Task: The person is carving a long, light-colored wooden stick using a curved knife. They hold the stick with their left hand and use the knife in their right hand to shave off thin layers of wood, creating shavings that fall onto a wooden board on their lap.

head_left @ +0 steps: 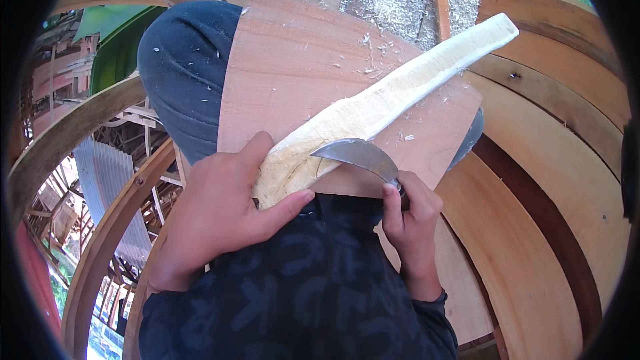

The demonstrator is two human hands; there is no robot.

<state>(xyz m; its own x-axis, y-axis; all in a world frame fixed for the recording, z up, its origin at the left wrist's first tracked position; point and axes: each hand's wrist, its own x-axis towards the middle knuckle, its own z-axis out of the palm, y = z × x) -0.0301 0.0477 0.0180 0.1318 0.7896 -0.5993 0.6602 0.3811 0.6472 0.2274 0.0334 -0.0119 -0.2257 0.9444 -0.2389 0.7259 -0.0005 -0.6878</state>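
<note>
A long pale piece of carved wood (380, 107) lies slantwise over a flat wooden board (287, 60) on my lap. Its thick near end is gripped by my left hand (223, 200), with the thumb along the near side and a finger over the far side. My right hand (413, 217) is closed round a knife with a curved, sickle-like blade (360, 155); the handle is mostly hidden in my fist. The blade's tip points left and lies over the wood near its thick end, close to a dark curved mark. Whether the edge bites in, I cannot tell.
Shavings (393, 0) are strewn over the plank floor ahead, and a few lie on the board. Curved wooden planks (533, 180) rise on my right. On the left, curved ribs (113, 233) border a drop to a corrugated metal sheet (113, 173). My bent knee (183, 60) supports the board.
</note>
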